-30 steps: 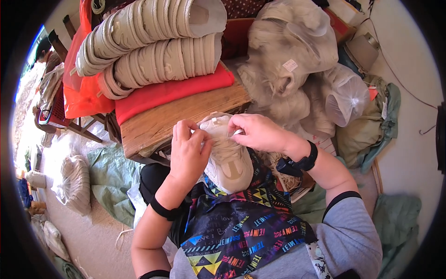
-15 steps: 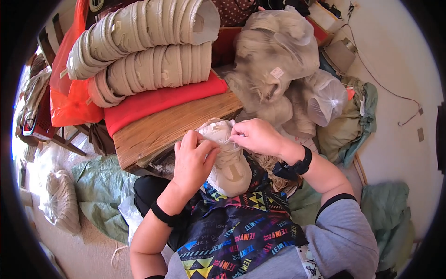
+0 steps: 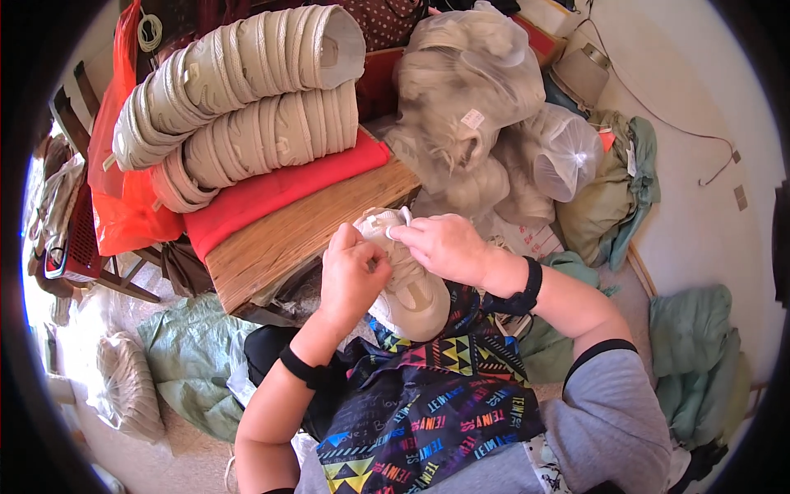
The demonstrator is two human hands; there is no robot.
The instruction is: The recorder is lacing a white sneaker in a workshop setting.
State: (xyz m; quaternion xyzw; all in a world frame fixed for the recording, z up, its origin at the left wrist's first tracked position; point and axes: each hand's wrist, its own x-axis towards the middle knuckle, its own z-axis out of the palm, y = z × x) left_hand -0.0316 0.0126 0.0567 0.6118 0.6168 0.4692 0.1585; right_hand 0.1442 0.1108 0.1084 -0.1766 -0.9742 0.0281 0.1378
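A cream sneaker (image 3: 415,306) rests on my lap, toe toward me, its lacing area between my hands. My right hand (image 3: 451,249) is closed in a pinch on a white shoelace (image 3: 404,216), which bends up by the shoe's opening. Along the left side of the lacing, my left hand (image 3: 352,272) has thumb and forefinger curled together. Whatever those fingers hold is hidden. Beneath the shoe lies my dark patterned apron (image 3: 436,403).
Nested cream shoe uppers (image 3: 239,66) lie in two rows on a red cloth (image 3: 284,193) over a wooden bench (image 3: 309,222). Clear plastic bags (image 3: 469,82) bulge behind it to the right. Green sacks (image 3: 193,362) lie on the floor, and a red bag (image 3: 132,214) hangs left.
My right hand has shifted slightly, and a bend of white lace now stands above its fingertips. My left fingers have curled in more. The whole view has tilted a little.
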